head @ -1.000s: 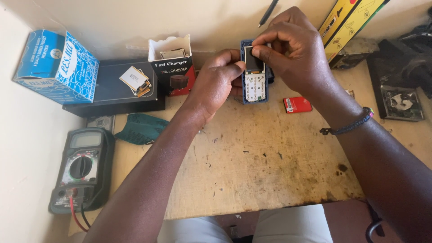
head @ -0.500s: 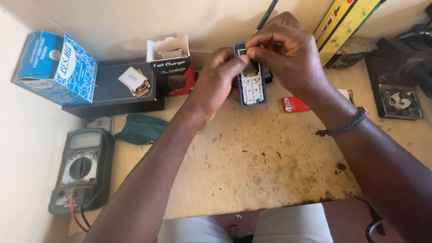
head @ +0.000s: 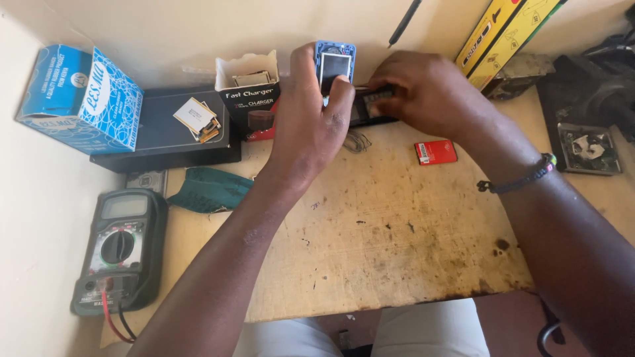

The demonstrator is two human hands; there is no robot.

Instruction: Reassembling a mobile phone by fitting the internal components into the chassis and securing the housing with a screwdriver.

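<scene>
My left hand (head: 311, 125) grips a small blue phone body (head: 334, 63) with its screen showing, held upright near the back of the wooden table (head: 397, 231). My right hand (head: 423, 92) rests to the right of it, fingers closed on a dark flat part (head: 370, 106) that lies on the table by the wall; the hand hides most of that part. A small red battery (head: 435, 152) lies just below my right hand. A thin coil of wire (head: 357, 140) sits between the hands.
A multimeter (head: 119, 248) with leads lies at the left front, a green face mask (head: 208, 188) beside it. A blue box (head: 79, 99), a black flat box (head: 165, 135) and an open charger box (head: 250, 96) stand at the back left. Yellow packets (head: 499, 33) and dark gear (head: 589, 106) are at right.
My left hand has lifted the phone body up and away from my right hand. My right hand has left the phone and dropped to the dark part on the table.
</scene>
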